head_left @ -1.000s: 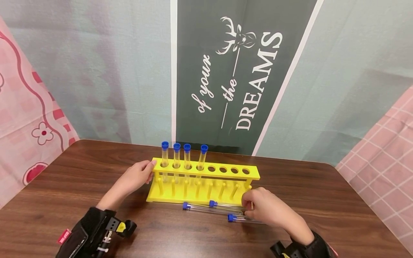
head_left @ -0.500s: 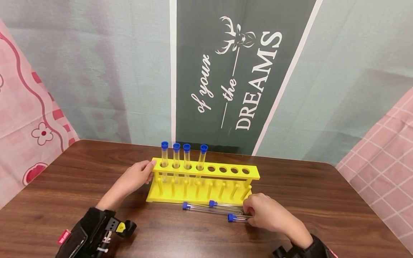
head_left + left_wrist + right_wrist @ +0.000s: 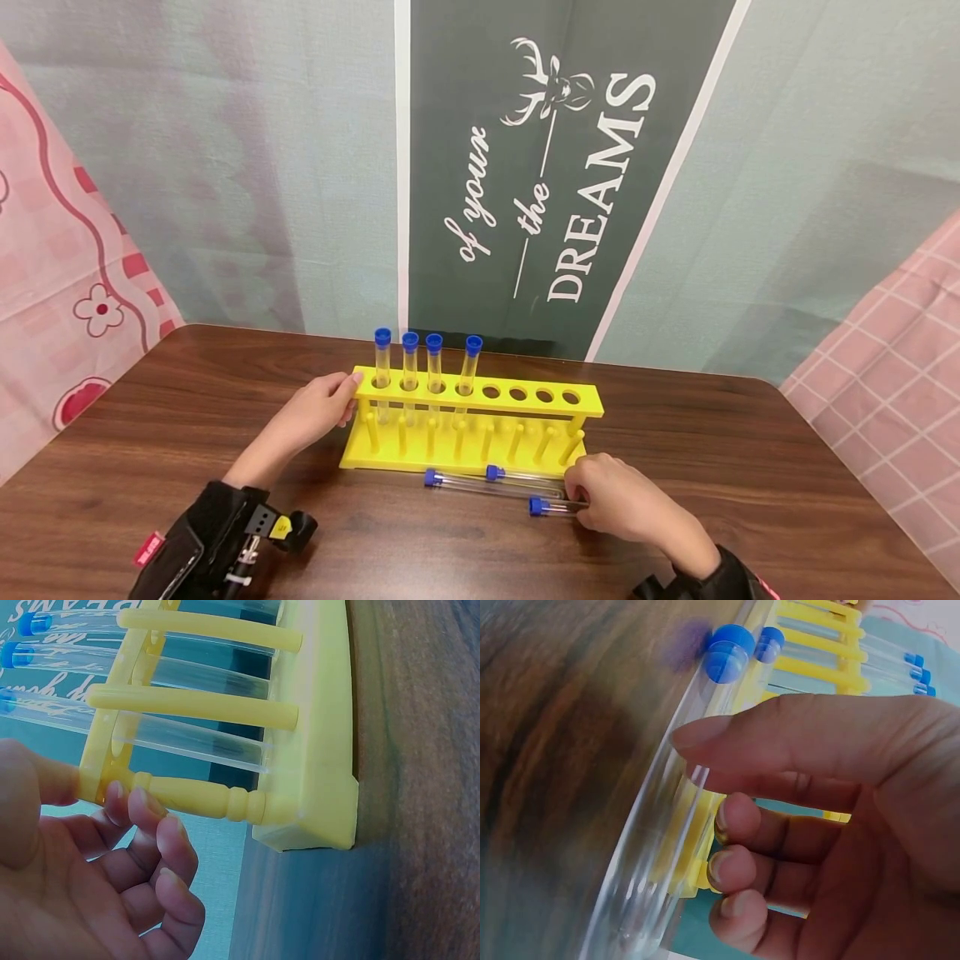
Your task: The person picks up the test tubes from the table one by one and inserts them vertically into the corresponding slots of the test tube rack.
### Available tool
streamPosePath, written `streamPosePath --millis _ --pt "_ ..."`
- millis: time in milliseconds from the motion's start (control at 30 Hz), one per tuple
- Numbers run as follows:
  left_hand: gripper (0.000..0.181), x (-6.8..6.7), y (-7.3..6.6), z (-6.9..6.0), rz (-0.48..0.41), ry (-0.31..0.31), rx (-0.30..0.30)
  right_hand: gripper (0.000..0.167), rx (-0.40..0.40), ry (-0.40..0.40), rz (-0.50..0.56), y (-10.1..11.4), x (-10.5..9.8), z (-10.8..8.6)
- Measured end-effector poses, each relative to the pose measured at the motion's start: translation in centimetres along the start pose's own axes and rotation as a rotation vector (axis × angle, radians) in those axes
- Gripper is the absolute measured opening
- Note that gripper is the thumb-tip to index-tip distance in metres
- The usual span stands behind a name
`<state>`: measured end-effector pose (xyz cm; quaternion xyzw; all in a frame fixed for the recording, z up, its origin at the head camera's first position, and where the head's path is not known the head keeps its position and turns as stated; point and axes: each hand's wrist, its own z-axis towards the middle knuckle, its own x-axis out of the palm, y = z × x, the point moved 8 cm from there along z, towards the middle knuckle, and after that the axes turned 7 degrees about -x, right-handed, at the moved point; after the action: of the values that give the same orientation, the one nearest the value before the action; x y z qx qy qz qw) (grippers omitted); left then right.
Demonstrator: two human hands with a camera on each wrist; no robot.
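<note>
The left hand (image 3: 318, 407) (image 3: 97, 877) pinches the left end of a yellow test tube rack (image 3: 525, 407) (image 3: 315, 750) between thumb and curled fingers. Several blue-capped clear tubes (image 3: 471, 367) stand in its left holes; the rightmost of them leans. In front of the rack's right end, the right hand (image 3: 618, 497) (image 3: 817, 810) pinches the nearest lying tube (image 3: 538, 507) (image 3: 641, 847) with thumb and index finger, its cap pointing left. In the head view the hand hides that tube's far end. Two more capped tubes (image 3: 495, 487) (image 3: 517, 477) lie between it and the rack.
The brown wooden table (image 3: 375, 542) extends around the rack. Behind it hangs a grey-green cloth (image 3: 337, 208) with a dark lettered panel (image 3: 480, 83). Pink patterned cloths hang at the left (image 3: 45, 250) and right (image 3: 900, 333).
The right hand has shifted slightly toward the front edge, onto the nearest lying tube, and covers more of it. The left hand, rack and standing tubes have stayed put.
</note>
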<state>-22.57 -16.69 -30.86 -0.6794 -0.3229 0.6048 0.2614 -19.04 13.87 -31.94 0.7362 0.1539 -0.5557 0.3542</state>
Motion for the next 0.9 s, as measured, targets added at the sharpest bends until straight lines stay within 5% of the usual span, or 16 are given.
streamPosePath --millis 900 --pt "0.040 0.1 0.1 -0.2 0.005 -0.003 -0.007 0.016 -0.063 -0.027 -0.001 0.5 -1.0 -0.3"
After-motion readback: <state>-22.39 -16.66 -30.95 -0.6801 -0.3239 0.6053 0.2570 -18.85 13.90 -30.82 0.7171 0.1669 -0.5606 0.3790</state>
